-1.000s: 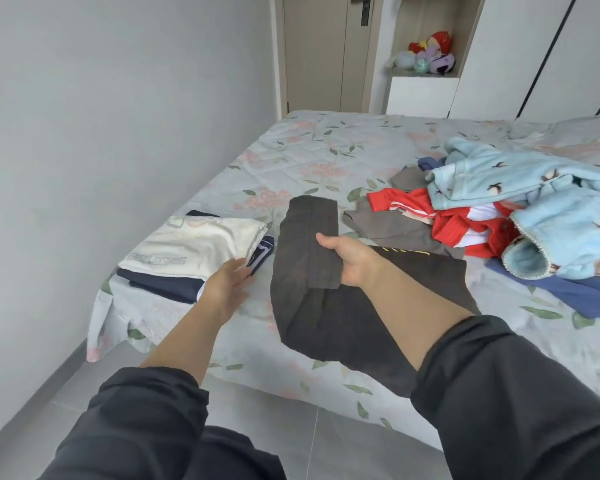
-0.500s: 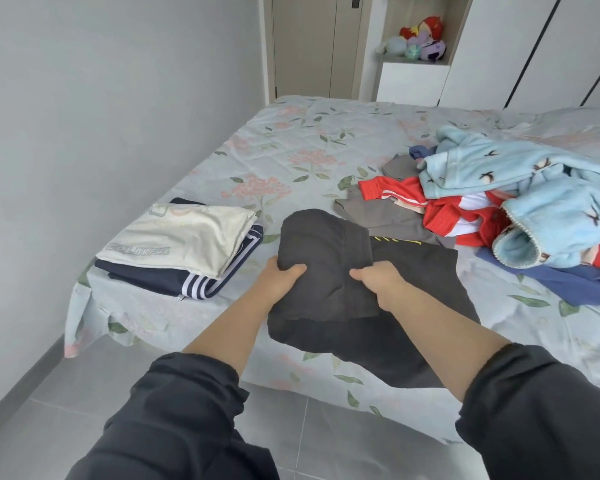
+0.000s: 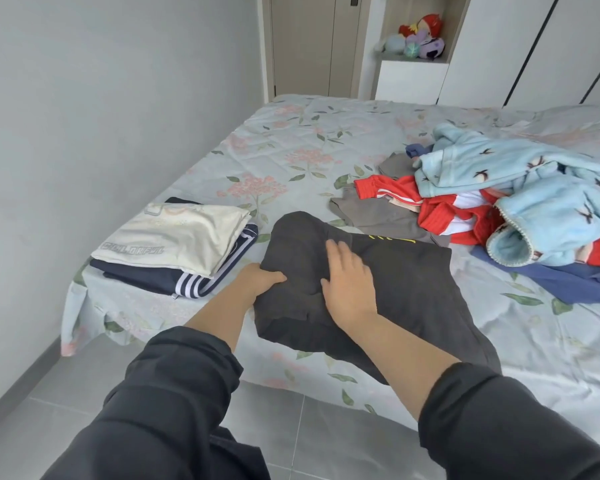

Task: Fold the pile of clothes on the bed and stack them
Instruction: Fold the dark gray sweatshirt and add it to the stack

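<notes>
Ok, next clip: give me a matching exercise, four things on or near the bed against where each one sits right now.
1. dark grey garment
2. cream shirt
3. light blue fleece
4. plush toys

A. on the shelf beside the door
B. atop the unfolded pile
C. atop the navy striped garment
D. under the right hand, gripped by the left hand

Pairs: 1-D, 2-C, 3-B, 4-A

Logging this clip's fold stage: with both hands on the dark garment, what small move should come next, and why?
Probably sweep the right hand rightward to flatten the fold: it lies flat on the dark garment, which looks bunched, while the left hand grips its left edge.
</notes>
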### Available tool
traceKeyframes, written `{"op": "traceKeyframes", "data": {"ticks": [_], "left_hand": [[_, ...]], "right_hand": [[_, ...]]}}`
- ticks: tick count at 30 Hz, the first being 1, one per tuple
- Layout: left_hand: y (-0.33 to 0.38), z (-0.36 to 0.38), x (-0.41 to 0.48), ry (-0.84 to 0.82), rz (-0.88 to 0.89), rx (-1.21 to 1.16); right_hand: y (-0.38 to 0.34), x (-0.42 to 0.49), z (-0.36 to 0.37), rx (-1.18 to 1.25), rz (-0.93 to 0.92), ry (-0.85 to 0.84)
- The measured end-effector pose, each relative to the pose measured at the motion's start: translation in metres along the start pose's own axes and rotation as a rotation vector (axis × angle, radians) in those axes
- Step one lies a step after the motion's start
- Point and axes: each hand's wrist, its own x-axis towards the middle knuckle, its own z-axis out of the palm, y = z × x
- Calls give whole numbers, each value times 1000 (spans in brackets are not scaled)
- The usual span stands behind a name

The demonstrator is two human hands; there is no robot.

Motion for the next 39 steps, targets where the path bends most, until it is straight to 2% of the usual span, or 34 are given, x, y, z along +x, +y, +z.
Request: {"op": "traceKeyframes", "data": {"ticks": [1, 3, 4, 8, 10, 12, 14, 15, 16, 18, 19, 20, 22, 24, 25, 29, 31, 33, 35, 37, 39], "left_hand": [[4, 1, -2, 0, -7, -5], [15, 3, -10, 2, -4, -6], [25, 4, -13, 6, 19, 10], [73, 26, -35, 39, 212, 144], [97, 52, -47, 68, 335, 394], [117, 89, -63, 121, 454, 661], [130, 127, -80, 119, 555, 802], [133, 146, -86, 40, 594, 814], [133, 164, -92, -117, 593, 765], [127, 187, -101, -510, 470, 532], [120, 191, -102, -581, 471, 449], [113, 191, -100, -534, 537, 424], [95, 187, -84, -202, 655, 457], [75, 176, -68, 40, 594, 500], [64, 171, -61, 51, 514, 507], [31, 164, -53, -264, 243, 250], [20, 166, -55, -311, 199, 196], [12, 169, -58, -328, 220, 218], [7, 170, -61, -316, 276, 269], [2, 168, -66, -276, 330, 300], [-5, 162, -75, -174, 399, 339]], "right_hand": [[7, -3, 2, -34, -69, -101], [23, -6, -1, 27, 6, -398], [31, -7, -7, 101, 38, -458], [62, -15, -44, 476, 184, -369], [86, -20, -64, 661, 364, -355], [111, -24, -81, 1026, 579, -372], [136, -29, -94, 1347, 719, -364], [147, -34, -99, 1449, 773, -346], [156, -39, -101, 1519, 816, -328], [170, -47, -104, 1629, 858, -307], [174, -51, -105, 1673, 872, -308], [178, -53, -105, 1681, 895, -308], [181, -56, -104, 1605, 909, -303], [179, -54, -100, 1463, 875, -339], [176, -52, -97, 1386, 857, -332], [178, -50, -81, 915, 749, -43], [186, -56, -75, 605, 673, -76], [193, -60, -70, 434, 631, -134], [191, -62, -74, 365, 536, -66], [183, -67, -83, 398, 325, 120], [174, -80, -91, 395, 61, 165]]}}
